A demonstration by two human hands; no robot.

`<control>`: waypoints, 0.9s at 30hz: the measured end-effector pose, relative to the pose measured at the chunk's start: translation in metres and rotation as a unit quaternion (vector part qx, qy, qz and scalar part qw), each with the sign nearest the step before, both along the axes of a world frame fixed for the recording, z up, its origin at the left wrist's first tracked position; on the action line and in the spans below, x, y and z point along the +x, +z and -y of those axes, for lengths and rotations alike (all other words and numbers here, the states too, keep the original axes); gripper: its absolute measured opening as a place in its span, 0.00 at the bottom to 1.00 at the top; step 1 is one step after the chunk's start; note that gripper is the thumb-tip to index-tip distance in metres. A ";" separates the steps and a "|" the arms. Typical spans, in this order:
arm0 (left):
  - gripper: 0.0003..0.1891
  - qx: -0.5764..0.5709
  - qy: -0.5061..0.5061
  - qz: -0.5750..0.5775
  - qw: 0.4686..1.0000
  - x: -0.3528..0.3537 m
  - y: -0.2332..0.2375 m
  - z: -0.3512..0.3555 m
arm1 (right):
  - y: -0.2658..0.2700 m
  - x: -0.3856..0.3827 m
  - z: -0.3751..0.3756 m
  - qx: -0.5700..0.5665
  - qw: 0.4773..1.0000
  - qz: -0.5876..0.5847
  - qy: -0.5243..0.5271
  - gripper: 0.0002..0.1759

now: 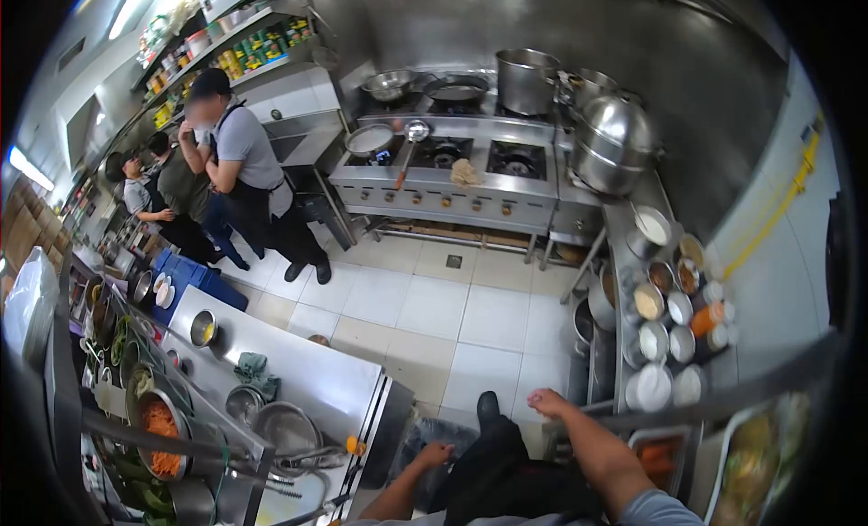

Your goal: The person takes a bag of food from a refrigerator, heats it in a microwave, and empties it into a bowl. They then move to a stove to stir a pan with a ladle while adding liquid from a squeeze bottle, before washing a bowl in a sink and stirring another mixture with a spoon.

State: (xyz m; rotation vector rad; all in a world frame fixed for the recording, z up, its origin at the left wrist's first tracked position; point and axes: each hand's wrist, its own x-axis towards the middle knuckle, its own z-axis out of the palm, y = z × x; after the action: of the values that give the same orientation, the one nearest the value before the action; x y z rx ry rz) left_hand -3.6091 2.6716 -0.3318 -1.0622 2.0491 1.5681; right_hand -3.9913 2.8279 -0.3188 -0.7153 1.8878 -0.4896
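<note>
My left hand (435,454) hangs low in front of my body, its fingers loosely curled, and I see nothing in it. It is nearest to the steel counter (325,368) on my left. My right hand (546,402) reaches a little farther forward, over the floor, with the fingers slightly bent and apart and nothing held. To its right stands a shelf with several containers of sauces and powders, among them a white tub (649,387). On the left counter lie a strainer (286,430), a green cloth (257,374) and a small metal bowl (204,328).
Ahead is a stove (443,200) with a ladle (412,146), a pan (371,141) and a large pot (527,83). A person (244,164) stands at the far left, with others behind. White floor tiles (434,304) lie between the counters. Shredded carrot (163,435) fills a left-hand container.
</note>
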 end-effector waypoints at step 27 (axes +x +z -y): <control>0.12 0.001 0.176 -0.044 0.983 -0.354 0.061 0.486 | -0.127 -0.352 0.255 0.007 0.947 -0.185 0.263 0.16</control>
State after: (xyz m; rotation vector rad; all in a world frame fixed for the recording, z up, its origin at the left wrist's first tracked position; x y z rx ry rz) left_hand -3.9632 2.1853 -0.2712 -1.4424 1.9945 1.8099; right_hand -4.3428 2.5727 -0.4457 -1.3243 1.9275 0.0043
